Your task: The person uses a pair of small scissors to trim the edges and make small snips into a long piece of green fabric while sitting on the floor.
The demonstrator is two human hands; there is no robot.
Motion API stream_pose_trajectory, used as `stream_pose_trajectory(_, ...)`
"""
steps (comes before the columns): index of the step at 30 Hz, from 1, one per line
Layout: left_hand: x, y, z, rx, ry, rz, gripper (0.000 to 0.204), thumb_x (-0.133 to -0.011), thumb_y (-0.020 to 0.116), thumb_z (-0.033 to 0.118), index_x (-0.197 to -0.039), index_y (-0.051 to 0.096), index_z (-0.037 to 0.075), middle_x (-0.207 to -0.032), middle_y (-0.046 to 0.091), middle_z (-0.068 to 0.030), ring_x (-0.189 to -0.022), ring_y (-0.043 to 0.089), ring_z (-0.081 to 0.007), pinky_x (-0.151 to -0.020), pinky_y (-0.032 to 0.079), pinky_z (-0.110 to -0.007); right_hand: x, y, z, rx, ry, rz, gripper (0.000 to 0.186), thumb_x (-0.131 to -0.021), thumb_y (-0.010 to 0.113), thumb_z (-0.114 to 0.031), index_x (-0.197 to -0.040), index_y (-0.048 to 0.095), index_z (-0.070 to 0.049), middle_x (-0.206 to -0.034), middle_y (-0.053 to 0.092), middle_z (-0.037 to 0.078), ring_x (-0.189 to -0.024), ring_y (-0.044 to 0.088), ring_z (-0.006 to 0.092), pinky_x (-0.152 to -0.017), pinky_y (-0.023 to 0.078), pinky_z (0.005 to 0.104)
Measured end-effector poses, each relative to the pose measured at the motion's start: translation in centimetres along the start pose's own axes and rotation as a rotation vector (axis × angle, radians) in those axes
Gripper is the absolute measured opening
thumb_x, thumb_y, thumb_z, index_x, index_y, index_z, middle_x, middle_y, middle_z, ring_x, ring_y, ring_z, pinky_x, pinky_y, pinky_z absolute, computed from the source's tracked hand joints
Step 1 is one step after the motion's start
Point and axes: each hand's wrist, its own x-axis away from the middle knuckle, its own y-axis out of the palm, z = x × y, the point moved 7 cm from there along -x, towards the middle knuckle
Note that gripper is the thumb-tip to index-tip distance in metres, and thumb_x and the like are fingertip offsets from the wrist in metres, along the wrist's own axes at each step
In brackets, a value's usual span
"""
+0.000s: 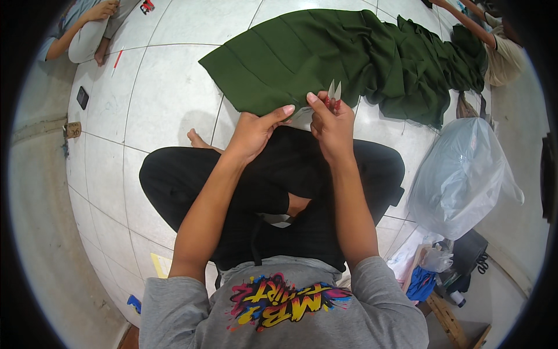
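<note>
A long piece of dark green fabric (290, 55) lies across the floor in front of me, flat and creased on the left, bunched into folds on the right. My left hand (253, 135) pinches its near edge between thumb and fingers. In my right hand (335, 131) is a pair of small thread snips (334, 96) with red on the handles, blades pointing up and away from me. The right thumb also rests at the fabric's near edge, a short way from the left thumb. Fingers of both hands are partly hidden beneath.
A full, whitish plastic bag (462, 177) stands at my right. Behind it lie a blue cloth (421, 284) and black scissors (482, 264). On the left tiles are a phone (82, 98) and a red-and-white stick (118, 61). Other people sit at the far left and far right.
</note>
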Motion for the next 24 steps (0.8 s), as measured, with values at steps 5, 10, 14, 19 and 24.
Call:
stream_pose_trajectory(5,-0.1,-0.1,0.0,-0.012,0.050,-0.035,0.027,-0.090,0.076,0.003,-0.115,0.066,-0.001,-0.108,0.069,-0.0062,-0.097,0.065,-0.0143,-0.081,0.053,-0.030,-0.2,-0.3,-0.2,0.086,-0.035,-0.007,0.018,-0.095,0.074,-0.017,-0.098,0.064,-0.003,-0.067,0.055,-0.005,-0.049,0.042,0.0007,-0.043,0.030,0.0203)
stream_pose_trajectory(10,-0.3,-0.1,0.1,-0.001,0.066,-0.032,0.027,-0.089,0.076,0.002,-0.115,0.066,-0.001,-0.108,0.069,-0.0066,-0.096,0.065,-0.0139,-0.082,0.053,-0.029,-0.5,-0.3,0.0,0.199,0.015,-0.081,0.025,-0.099,0.068,-0.027,-0.098,0.067,-0.002,-0.068,0.053,-0.004,-0.053,0.041,0.0017,-0.047,0.031,0.0211)
stream_pose_trajectory(14,0.1,0.0,0.9,-0.016,0.096,-0.012,0.027,-0.089,0.075,0.002,-0.114,0.066,-0.002,-0.107,0.069,-0.0067,-0.094,0.065,-0.0142,-0.082,0.053,-0.029,0.7,-0.8,-1.9,0.328,0.122,-0.131,0.043,-0.105,0.054,-0.040,-0.099,0.069,0.000,-0.067,0.046,-0.005,-0.055,0.038,0.0035,-0.050,0.030,0.0220)
stream_pose_trajectory(19,0.1,0.0,1.1,-0.028,0.078,0.007,0.021,-0.089,0.075,0.002,-0.108,0.068,-0.002,-0.101,0.069,-0.0059,-0.090,0.065,-0.0140,-0.080,0.052,-0.028,1.8,0.1,-1.2,0.367,0.128,-0.250,0.043,-0.108,0.047,-0.039,-0.106,0.072,-0.004,-0.069,0.049,-0.004,-0.058,0.039,0.0038,-0.052,0.031,0.0226)
stream_pose_trajectory(24,0.2,-0.5,1.2,-0.066,0.072,0.013,0.014,-0.088,0.074,0.001,-0.101,0.070,-0.002,-0.095,0.070,-0.0057,-0.083,0.065,-0.0132,-0.077,0.051,-0.027,1.6,1.0,-0.8,0.469,0.059,-0.274,0.035,-0.107,0.052,-0.031,-0.103,0.072,-0.003,-0.073,0.057,-0.003,-0.060,0.043,0.0043,-0.055,0.033,0.0227)
